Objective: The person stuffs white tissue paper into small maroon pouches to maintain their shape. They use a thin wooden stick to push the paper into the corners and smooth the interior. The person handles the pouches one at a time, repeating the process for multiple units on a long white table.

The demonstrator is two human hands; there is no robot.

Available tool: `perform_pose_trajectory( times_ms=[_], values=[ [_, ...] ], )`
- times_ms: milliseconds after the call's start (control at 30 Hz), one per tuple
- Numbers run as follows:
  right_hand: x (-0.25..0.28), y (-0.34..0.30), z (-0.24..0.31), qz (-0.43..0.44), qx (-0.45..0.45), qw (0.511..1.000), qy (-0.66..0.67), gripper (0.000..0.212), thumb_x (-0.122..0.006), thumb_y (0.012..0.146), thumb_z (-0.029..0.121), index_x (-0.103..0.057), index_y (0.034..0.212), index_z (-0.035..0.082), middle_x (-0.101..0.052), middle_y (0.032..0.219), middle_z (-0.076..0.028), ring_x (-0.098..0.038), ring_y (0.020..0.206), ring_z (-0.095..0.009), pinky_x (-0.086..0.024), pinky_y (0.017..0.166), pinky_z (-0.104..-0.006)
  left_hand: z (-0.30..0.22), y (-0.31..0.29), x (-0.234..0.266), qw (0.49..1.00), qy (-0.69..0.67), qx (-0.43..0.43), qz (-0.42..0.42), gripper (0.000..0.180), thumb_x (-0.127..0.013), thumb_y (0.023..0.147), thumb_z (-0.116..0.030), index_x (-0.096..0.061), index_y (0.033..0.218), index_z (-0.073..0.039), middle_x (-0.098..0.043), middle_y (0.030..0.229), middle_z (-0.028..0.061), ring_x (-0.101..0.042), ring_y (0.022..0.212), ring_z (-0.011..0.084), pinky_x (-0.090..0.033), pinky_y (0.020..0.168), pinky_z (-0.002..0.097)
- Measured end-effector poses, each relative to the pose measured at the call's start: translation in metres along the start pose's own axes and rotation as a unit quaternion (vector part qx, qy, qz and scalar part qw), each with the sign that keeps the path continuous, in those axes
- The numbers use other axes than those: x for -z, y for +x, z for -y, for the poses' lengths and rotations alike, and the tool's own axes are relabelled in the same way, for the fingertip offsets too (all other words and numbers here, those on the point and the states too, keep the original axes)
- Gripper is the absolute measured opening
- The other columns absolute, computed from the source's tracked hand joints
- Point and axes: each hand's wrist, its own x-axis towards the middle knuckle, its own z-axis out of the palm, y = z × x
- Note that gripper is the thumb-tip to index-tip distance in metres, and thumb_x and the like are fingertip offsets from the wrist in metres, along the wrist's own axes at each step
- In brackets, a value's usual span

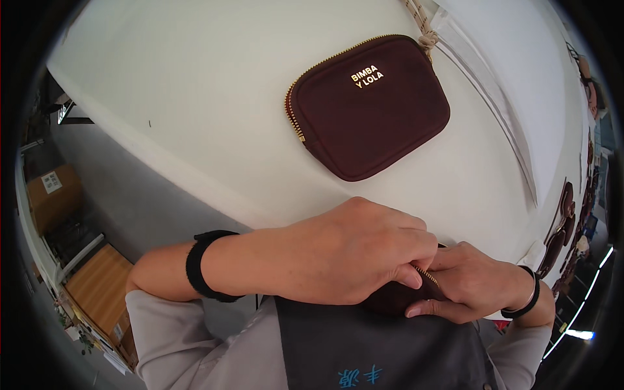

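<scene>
A dark maroon pouch [394,299] with a gold zip is held close to my body, at the near edge of the table. My left hand [367,250] reaches across from the left and is closed in a pinch at the zip edge. From the right, my right hand [469,281] grips the pouch's other side, thumb in front; some of its fingers are hidden behind my left hand. Much of this pouch is covered by my hands. Beyond them, a second maroon zip pouch [374,120] with gold lettering lies flat, a knotted beige cord [427,40] at its top corner.
The white table [195,84] spreads ahead. White sheet-like material [513,71] lies along its right side, with several maroon pieces [558,237] farther right. On the left, below the table, are a cardboard box [62,201] and a wooden-topped surface [97,283].
</scene>
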Motion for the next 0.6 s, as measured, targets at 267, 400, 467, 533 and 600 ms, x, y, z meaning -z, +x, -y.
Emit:
perform_pose_trajectory(
  times_ms=[267, 400, 467, 533, 600],
  values=[
    [-0.017, -0.006, -0.002, -0.167, 0.007, 0.977, 0.134, 0.024, -0.073, 0.091, 0.013, -0.068, 0.104, -0.006, -0.064, 0.116, -0.016, -0.065, 0.098, -0.026, -0.052, 0.074, -0.0330, -0.012, 0.006, 0.010, 0.998, -0.041, 0.036, -0.034, 0.011, -0.070, 0.092, -0.010, -0.066, 0.100, -0.004, -0.067, 0.090, 0.0051, -0.065, 0.078, 0.0162, -0.050, 0.065, 0.0280],
    [-0.026, -0.018, 0.001, -0.306, 0.018, 0.949, 0.076, 0.023, -0.077, 0.087, 0.009, -0.071, 0.105, -0.004, -0.066, 0.101, -0.014, -0.064, 0.085, -0.022, -0.051, 0.072, -0.0311, -0.004, 0.006, 0.012, 0.985, -0.132, -0.001, -0.107, 0.044, -0.073, 0.094, -0.026, -0.058, 0.126, 0.000, -0.060, 0.125, 0.0133, -0.062, 0.107, 0.0197, -0.052, 0.092, 0.0353],
    [-0.026, -0.028, 0.005, -0.364, 0.027, 0.931, 0.015, 0.023, -0.078, 0.085, 0.008, -0.071, 0.104, -0.003, -0.066, 0.099, -0.014, -0.064, 0.082, -0.022, -0.051, 0.070, -0.0305, -0.004, 0.002, -0.001, 0.965, -0.219, -0.018, -0.140, 0.063, -0.077, 0.090, -0.034, -0.051, 0.135, 0.000, -0.052, 0.139, 0.0150, -0.057, 0.122, 0.0241, -0.047, 0.105, 0.0408],
    [-0.026, -0.033, 0.012, -0.398, 0.055, 0.914, -0.057, 0.028, -0.081, 0.080, 0.008, -0.071, 0.103, -0.004, -0.066, 0.097, -0.015, -0.064, 0.080, -0.022, -0.052, 0.069, -0.0314, -0.015, 0.003, -0.012, 0.965, -0.244, 0.016, -0.096, 0.089, -0.090, 0.076, -0.025, -0.041, 0.147, 0.000, -0.042, 0.153, 0.0157, -0.045, 0.140, 0.0263, -0.038, 0.115, 0.0452],
    [-0.031, -0.032, 0.013, -0.436, 0.074, 0.891, -0.105, 0.030, -0.082, 0.079, 0.008, -0.071, 0.103, -0.005, -0.066, 0.097, -0.015, -0.065, 0.081, -0.022, -0.052, 0.069, -0.0315, -0.027, 0.009, -0.020, 0.983, -0.168, -0.002, -0.077, 0.087, -0.089, 0.076, -0.014, -0.041, 0.147, 0.001, -0.047, 0.149, 0.0157, -0.049, 0.136, 0.0256, -0.041, 0.114, 0.0423]
  ],
)
